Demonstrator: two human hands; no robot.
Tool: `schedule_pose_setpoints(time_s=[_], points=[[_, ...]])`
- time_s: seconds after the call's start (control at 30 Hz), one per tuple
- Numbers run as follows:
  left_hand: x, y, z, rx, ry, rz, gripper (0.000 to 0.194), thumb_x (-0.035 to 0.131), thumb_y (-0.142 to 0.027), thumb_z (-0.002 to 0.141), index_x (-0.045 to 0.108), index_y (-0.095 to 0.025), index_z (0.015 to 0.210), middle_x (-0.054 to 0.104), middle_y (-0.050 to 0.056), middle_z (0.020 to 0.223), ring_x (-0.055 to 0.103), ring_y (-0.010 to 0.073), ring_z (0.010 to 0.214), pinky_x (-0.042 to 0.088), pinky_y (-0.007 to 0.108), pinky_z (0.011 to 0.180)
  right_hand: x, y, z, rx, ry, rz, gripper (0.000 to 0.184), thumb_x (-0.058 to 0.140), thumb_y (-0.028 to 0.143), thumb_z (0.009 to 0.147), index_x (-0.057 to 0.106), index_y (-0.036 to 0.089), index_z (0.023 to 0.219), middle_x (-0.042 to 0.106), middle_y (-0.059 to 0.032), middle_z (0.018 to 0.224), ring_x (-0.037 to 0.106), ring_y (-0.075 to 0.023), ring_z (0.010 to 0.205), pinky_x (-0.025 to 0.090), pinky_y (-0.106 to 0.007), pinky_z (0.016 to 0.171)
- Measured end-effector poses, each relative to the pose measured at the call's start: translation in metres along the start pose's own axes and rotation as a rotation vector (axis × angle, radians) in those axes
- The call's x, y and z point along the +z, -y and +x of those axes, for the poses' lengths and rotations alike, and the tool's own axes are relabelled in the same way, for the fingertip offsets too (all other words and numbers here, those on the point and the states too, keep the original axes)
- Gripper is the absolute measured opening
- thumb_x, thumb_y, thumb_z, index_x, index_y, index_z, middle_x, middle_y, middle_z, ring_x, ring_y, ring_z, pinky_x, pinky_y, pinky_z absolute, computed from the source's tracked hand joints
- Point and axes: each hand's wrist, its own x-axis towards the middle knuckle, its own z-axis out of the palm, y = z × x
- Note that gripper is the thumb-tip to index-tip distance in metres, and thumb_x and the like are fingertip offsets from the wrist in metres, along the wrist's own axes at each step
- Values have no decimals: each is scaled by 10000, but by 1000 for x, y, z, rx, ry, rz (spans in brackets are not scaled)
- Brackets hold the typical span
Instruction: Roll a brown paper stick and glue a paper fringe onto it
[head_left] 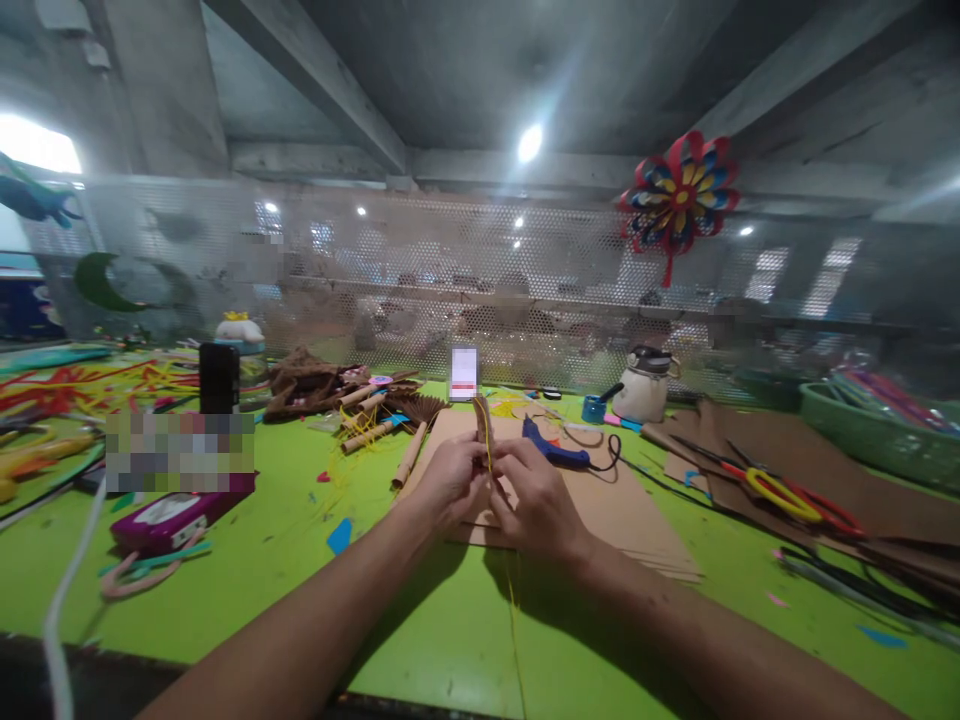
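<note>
My left hand (454,480) is closed around the lower part of a narrow, upright brown paper piece (482,415), which looks folded. A thin yellow string (514,610) runs up along this piece, and its tail hangs down past the table's front edge. Close beside it, my right hand (538,495) has its fingers pinched together at the string. The fingers hide where string and paper meet. Both hands are above a stack of brown cardboard sheets (622,520). Just behind the right hand lies a blue glue gun (559,452) with a black cord.
A phone (464,372) with a lit screen stands behind the hands. Rolled brown paper tubes (371,436) lie left of the cardboard. Scissors with yellow and red handles (784,497) rest on brown paper at right. A purple box (176,515) and a white cable (71,590) are at left.
</note>
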Motion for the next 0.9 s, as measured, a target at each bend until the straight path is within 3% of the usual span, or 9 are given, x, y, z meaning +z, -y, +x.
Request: schedule_pose_setpoints(time_s=[0.13,0.2,0.3,0.4,0.53,0.77,0.9], points=[[2,-1,-2,-23,-18,5,175,507,11,586,625,-109,634,616,65,599,571,153,602,457,257,575,6,-3,-4,4,28,37,105,457,75,727,510,165,737,574,-85,810,509,-197,831,428,-319,735],[3,-1,-2,-15,-35,22,164,511,6,584,626,-108,610,624,76,609,585,162,628,464,263,601,8,-4,-6,74,44,59,91,461,103,733,511,167,693,574,-63,731,521,-178,737,423,-298,671],[3,-1,-2,-4,-17,38,159,503,-7,578,628,-103,599,636,94,642,597,170,650,457,254,579,12,-5,-4,362,22,221,82,493,174,737,512,171,657,551,-12,598,509,-136,562,406,-261,555],[3,0,-2,4,48,43,185,487,-13,560,632,-102,631,646,104,682,601,176,647,427,237,505,14,-3,2,679,-19,563,98,565,240,690,489,179,700,572,9,569,517,-121,484,402,-235,464],[6,0,-4,-25,18,56,201,491,-16,562,632,-98,678,647,107,694,593,164,591,420,237,482,13,6,8,962,-24,831,222,627,308,643,457,177,700,575,17,506,448,-88,370,336,-201,366],[6,-2,-5,-27,-58,79,155,535,-29,587,631,-111,677,655,108,743,609,178,670,485,282,615,11,16,6,1020,32,789,174,657,265,607,579,114,571,495,26,412,400,-70,382,293,-200,389],[2,-1,-3,-24,-50,86,132,558,-23,592,631,-95,676,654,118,761,615,180,703,489,278,674,13,13,5,964,45,696,153,605,247,638,657,104,639,493,28,442,383,-80,415,296,-218,424]])
